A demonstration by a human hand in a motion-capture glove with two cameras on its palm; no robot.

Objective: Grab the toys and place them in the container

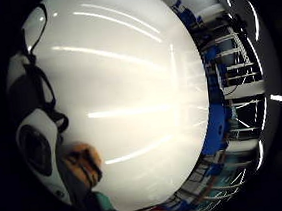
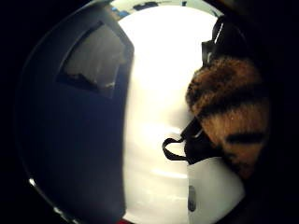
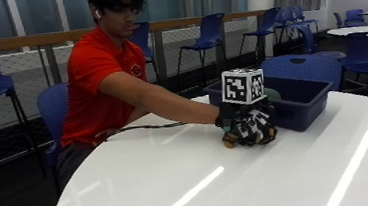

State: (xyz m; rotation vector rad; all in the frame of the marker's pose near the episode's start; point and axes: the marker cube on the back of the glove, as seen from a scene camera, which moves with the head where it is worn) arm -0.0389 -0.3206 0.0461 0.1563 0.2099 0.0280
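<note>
Step in hand: I judge this to be the grasp of a brown, dark-striped plush toy [image 2: 231, 112] on the round white table [image 3: 197, 182], prior to lifting it into the dark blue rectangular plastic container [image 3: 307, 99].
Hand state: the black-gloved right hand [image 3: 247, 123] sits down on the toy with fingers curled round it; brown fur shows below the fingers in the outside view.
Toy location: on the table, near its far edge, just beside the container's near wall.
Container location: at the far edge of the table, directly behind the hand; its dark wall [image 2: 70, 140] fills much of the thumb side palm view.
Contents: something green shows behind the hand in the container; I cannot identify it.
Procedure: I would gather the plush fully, lift straight up until it clears the rim, then carry it across the wall and release inside.
Caution: soft fur may slip; a low lift risks catching the rim.
</note>
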